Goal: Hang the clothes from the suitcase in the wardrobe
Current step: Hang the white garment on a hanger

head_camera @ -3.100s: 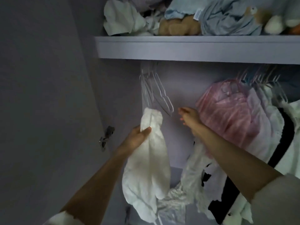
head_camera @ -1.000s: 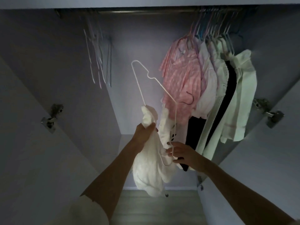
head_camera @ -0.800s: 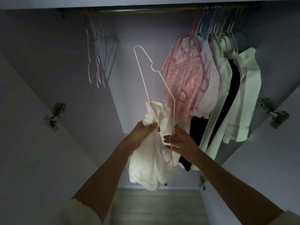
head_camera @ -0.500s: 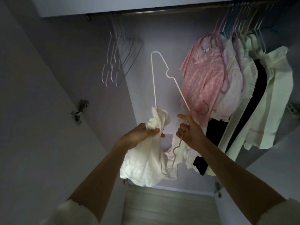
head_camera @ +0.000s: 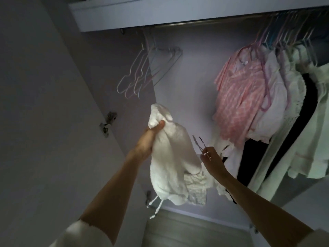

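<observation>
door hinge (head_camera: 107,124), wooden floor (head_camera: 192,230).

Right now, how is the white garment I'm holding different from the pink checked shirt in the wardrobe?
The white garment is bunched up in the left hand, off any hanger; the pink checked shirt hangs on a pink hanger from the rail.
The white garment is plain white with drawstrings dangling below; the pink checked shirt is patterned.
Both are light fabric tops or similar; the exact cut is unclear.

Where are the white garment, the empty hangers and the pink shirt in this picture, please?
white garment (head_camera: 170,154), head view, on its bunched middle below the left hand.
empty hangers (head_camera: 142,75), head view, on the cluster's lower wires.
pink shirt (head_camera: 240,97), head view, on its checked front.
</observation>
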